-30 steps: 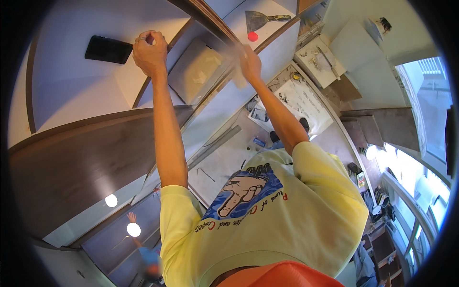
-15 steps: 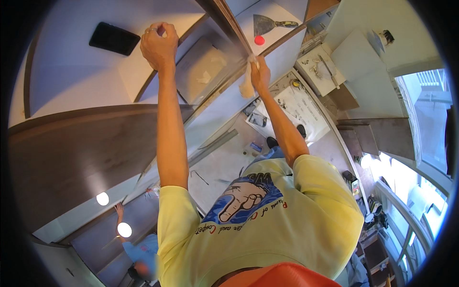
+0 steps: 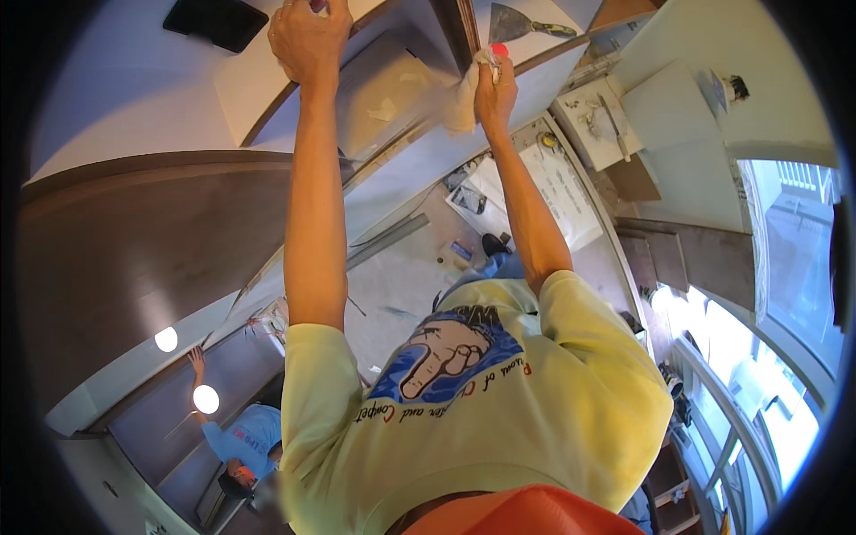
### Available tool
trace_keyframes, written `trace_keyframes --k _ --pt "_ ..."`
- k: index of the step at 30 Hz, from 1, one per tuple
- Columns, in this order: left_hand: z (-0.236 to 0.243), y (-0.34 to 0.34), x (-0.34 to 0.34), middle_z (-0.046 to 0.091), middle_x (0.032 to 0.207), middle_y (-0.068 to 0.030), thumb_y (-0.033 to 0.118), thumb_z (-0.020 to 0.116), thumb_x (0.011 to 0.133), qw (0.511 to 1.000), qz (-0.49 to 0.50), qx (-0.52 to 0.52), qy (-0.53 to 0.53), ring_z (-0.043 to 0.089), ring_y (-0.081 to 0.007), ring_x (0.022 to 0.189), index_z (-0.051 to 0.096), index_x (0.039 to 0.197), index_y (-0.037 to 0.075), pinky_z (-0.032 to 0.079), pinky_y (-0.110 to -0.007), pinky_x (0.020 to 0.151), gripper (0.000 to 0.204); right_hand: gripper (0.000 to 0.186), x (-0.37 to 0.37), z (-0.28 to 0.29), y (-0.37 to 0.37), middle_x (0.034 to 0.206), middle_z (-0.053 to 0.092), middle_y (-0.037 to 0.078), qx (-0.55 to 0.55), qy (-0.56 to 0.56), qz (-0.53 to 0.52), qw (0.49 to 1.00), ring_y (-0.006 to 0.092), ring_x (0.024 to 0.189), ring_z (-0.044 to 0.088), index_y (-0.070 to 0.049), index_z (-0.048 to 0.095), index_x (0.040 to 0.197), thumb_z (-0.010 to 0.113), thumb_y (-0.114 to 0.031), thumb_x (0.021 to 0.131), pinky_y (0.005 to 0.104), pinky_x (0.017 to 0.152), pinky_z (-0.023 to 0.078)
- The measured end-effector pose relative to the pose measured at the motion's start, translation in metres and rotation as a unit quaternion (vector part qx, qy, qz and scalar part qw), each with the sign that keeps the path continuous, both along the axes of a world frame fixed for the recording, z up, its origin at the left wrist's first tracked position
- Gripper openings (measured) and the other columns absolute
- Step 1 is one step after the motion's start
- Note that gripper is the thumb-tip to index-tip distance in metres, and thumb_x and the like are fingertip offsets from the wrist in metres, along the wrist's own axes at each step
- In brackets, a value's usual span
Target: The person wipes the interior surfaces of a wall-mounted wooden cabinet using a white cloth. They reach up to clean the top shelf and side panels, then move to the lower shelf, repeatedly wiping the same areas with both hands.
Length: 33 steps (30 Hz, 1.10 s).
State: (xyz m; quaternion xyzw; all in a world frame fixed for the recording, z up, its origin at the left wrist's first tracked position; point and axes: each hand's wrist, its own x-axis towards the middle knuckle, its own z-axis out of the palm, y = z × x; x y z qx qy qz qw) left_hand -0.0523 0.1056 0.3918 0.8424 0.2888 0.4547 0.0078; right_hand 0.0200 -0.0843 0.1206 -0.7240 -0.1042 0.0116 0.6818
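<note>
My left hand [image 3: 309, 43] is raised at the edge of the pale cabinet compartment, close to a black phone [image 3: 216, 20]. Its fingers are curled in; a small reddish bit shows at them, too little to name. In my right hand [image 3: 497, 96] is a crumpled whitish cloth [image 3: 465, 100], which hangs down beside the cabinet's brown-edged divider [image 3: 457, 34]. Just beyond that hand a round red cap [image 3: 499, 49] lies near a putty knife [image 3: 522, 24] with a dark and yellow handle.
Brown panel [image 3: 134, 241] spans the left. Below, a white sheet [image 3: 557, 192] and a long grey strip [image 3: 388, 241] lie on the floor. A white board [image 3: 597, 125] with tools stands at right. Another person in blue [image 3: 250, 441] reaches up at lower left. Windows [image 3: 794, 241] line the right.
The whole view has shifted, so the phone, cabinet and both hands sit higher in it. My right hand with the cloth has come closer to the red cap.
</note>
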Motion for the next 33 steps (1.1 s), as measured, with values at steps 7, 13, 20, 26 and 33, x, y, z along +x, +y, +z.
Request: trace_keyframes --k 7,13,20,26,33 --pt "-0.018 0.003 0.007 0.069 0.081 -0.0192 0.021 0.067 0.085 0.998 -0.004 0.024 -0.049 0.066 -0.0396 0.084 0.073 0.083 0.004 0.052 -0.051 0.079 0.019 0.044 -0.025 -0.082 -0.006 0.131 0.066 0.023 -0.162 0.053 0.018 0.985 0.0388 0.122 0.061 0.001 0.061 0.134 0.061 -0.032 0.105 0.0469 0.109 0.044" --pt "-0.023 0.014 0.018 0.074 0.090 -0.0132 0.032 0.062 0.081 0.995 0.086 -0.020 0.054 0.068 -0.0308 0.094 0.076 0.081 0.012 0.046 -0.052 0.092 0.025 0.051 -0.088 -0.140 -0.075 0.131 0.060 0.028 -0.174 -0.042 0.172 0.969 0.0411 0.118 0.058 0.009 0.059 0.130 0.064 -0.034 0.103 0.0491 0.108 0.044" --pt "-0.025 0.018 0.026 0.074 0.104 -0.0170 0.032 0.058 0.085 0.997 0.036 -0.072 -0.007 0.064 -0.0330 0.113 0.080 0.096 0.008 0.030 -0.062 0.116 0.035 0.051 -0.123 -0.117 -0.124 0.135 0.059 0.030 -0.120 0.264 0.321 0.902 0.0395 0.119 0.059 0.013 0.051 0.138 0.060 -0.022 0.101 0.0476 0.104 0.048" --pt "-0.025 0.013 0.028 0.074 0.108 -0.0167 0.033 0.054 0.087 0.996 0.039 -0.079 0.015 0.064 -0.0323 0.115 0.080 0.103 0.008 0.026 -0.062 0.120 0.039 0.052 -0.130 -0.119 -0.128 0.136 0.059 0.030 -0.127 0.316 0.390 0.855 0.0396 0.121 0.059 0.013 0.051 0.139 0.060 -0.022 0.101 0.0477 0.105 0.047" --pt "-0.017 0.012 0.022 0.074 0.110 -0.0163 0.032 0.052 0.088 0.994 0.046 -0.088 0.047 0.063 -0.0300 0.119 0.080 0.104 0.009 0.027 -0.061 0.118 0.039 0.052 -0.128 -0.117 -0.117 0.138 0.058 0.030 -0.139 0.323 0.421 0.836 0.0397 0.123 0.058 0.012 0.050 0.139 0.060 -0.023 0.102 0.0477 0.107 0.046"
